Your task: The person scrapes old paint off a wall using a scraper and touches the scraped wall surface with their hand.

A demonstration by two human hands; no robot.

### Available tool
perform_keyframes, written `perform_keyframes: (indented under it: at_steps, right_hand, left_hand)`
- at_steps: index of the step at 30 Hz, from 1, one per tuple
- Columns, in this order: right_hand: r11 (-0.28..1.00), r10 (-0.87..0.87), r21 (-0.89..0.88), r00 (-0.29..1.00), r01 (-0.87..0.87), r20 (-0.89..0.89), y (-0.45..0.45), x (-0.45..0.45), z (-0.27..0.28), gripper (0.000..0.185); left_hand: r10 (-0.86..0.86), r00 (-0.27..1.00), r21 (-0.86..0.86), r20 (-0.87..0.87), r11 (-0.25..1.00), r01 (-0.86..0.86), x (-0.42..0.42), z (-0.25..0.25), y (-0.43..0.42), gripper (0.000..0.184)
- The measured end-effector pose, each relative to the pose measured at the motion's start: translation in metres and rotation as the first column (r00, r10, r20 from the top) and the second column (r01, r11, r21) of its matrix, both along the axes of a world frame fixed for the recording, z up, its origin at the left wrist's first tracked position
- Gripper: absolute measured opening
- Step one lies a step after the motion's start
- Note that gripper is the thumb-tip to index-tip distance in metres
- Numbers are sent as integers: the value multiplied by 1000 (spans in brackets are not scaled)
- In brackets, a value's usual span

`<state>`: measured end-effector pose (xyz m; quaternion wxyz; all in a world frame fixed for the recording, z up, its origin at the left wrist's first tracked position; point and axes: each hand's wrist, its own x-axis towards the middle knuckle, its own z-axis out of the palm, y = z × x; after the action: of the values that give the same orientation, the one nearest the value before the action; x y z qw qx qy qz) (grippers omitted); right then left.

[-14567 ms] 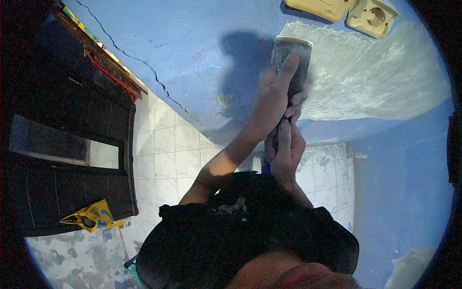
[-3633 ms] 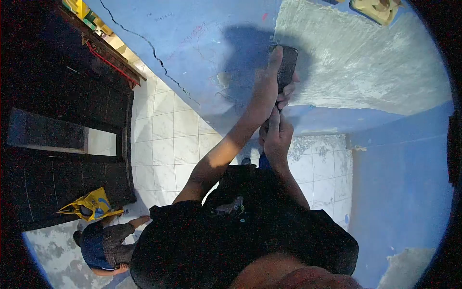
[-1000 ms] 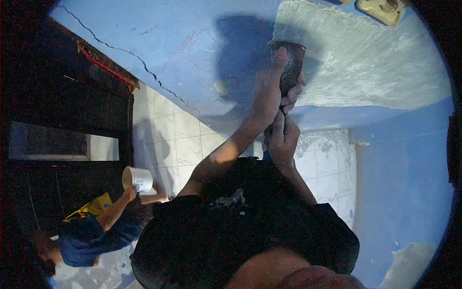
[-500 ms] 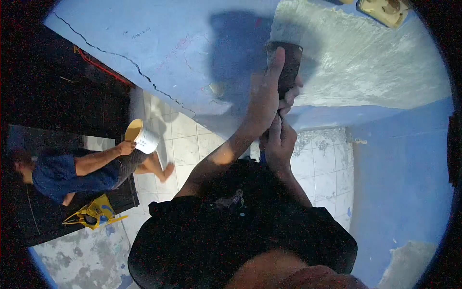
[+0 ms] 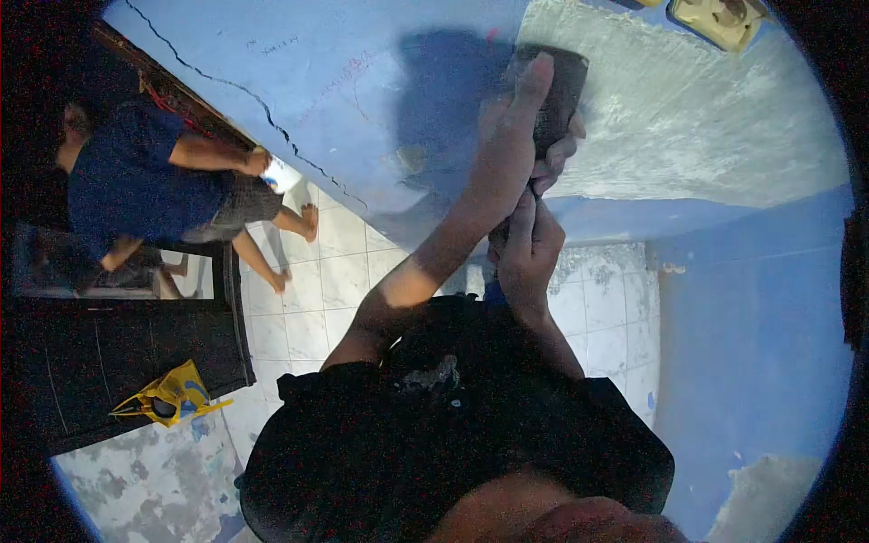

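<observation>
Both of my hands are on one dark scraper [image 5: 561, 104], whose wide flat blade is held up close to the wall. My left hand [image 5: 509, 163] is closed around the blade, thumb lying along its near face and fingers curled at the right edge. Below it, my right hand [image 5: 531, 253] is closed around the narrow lower end, where the handle is mostly hidden. Behind the blade, a rough grey-white plaster patch [image 5: 679, 118] meets the blue painted wall [image 5: 317, 54]. Whether the blade touches the wall, I cannot tell.
At left, another person [image 5: 149, 172] in a dark shirt carries a white bucket [image 5: 282, 176]. A yellow plastic bag [image 5: 186, 385] lies on a dark surface [image 5: 81, 362]. Pale floor tiles [image 5: 299, 299] run below. A long crack [image 5: 231, 88] crosses the wall; a yellowish box [image 5: 715, 20] is at top right.
My hands and the scraper have shifted slightly up and to the right. The other person has moved up toward the wall with the bucket, which has turned.
</observation>
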<state>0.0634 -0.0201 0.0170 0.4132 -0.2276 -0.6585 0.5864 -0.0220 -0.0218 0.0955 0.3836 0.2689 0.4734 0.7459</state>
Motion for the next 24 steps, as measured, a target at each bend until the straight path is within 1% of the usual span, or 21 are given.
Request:
perform_keyframes:
  at_steps: [2, 3, 4, 7, 9, 11, 12, 13, 15, 16, 18, 21, 22, 24]
  right_hand:
    - [998, 13, -60, 1000, -12, 10, -4, 7, -18, 35]
    - [996, 23, -90, 1000, -22, 11, -5, 5, -19, 35]
    - [998, 13, -62, 1000, -13, 9, -4, 2, -18, 35]
    - [1000, -10, -21, 1000, 11, 19, 0, -1, -4, 35]
    - [1000, 5, -12, 1000, -5, -2, 2, 0, 10, 35]
    - [1000, -15, -7, 999, 15, 42, -3, 7, -9, 36]
    - [1000, -23, -6, 998, 23, 65, -4, 6, -9, 37]
    - [999, -1, -51, 998, 4, 61, -2, 3, -8, 35]
    - [989, 34, -149, 996, -22, 78, 2, 6, -3, 30]
    - [991, 30, -135, 995, -17, 95, 5, 10, 1, 31]
    - [994, 30, -106, 993, -18, 116, 9, 12, 9, 31]
    - [986, 60, -163, 982, -30, 182, 1, 19, 10, 30]
    - [993, -74, 93, 994, 66, 80, 0, 8, 3, 41]
    - [1000, -27, -6, 993, 28, 111, 9, 5, 7, 31]
  left_hand:
    - [11, 1000, 7, -4, 1000, -11, -2, 2, 2, 62]
    - [13, 1000, 4, 7, 1000, -13, -2, -3, 1, 62]
    - [13, 1000, -7, 28, 1000, -13, -1, -5, 0, 63]
    - [-50, 994, 105, -100, 993, 61, -10, 5, 6, 62]
    - [-37, 999, 51, -17, 998, 38, -1, 2, 1, 63]
    - [1, 1000, 32, 9, 999, -1, -1, 2, 2, 63]
    - [27, 999, 23, 18, 999, -28, 0, 0, 0, 63]
    - [48, 998, 5, 33, 999, -48, 1, 0, -1, 63]
    - [25, 1000, 33, 2, 999, -25, -3, 1, 4, 64]
    - [14, 1000, 56, -13, 998, -13, -3, 6, 7, 65]
    - [0, 999, 39, 53, 999, -2, 4, 3, 8, 65]
    - [10, 996, -12, 92, 1000, -9, 5, 0, 0, 65]
    - [14, 996, -21, 86, 1000, -13, 3, 1, 2, 65]
    - [-4, 999, 35, 42, 999, 3, -3, 5, 9, 63]
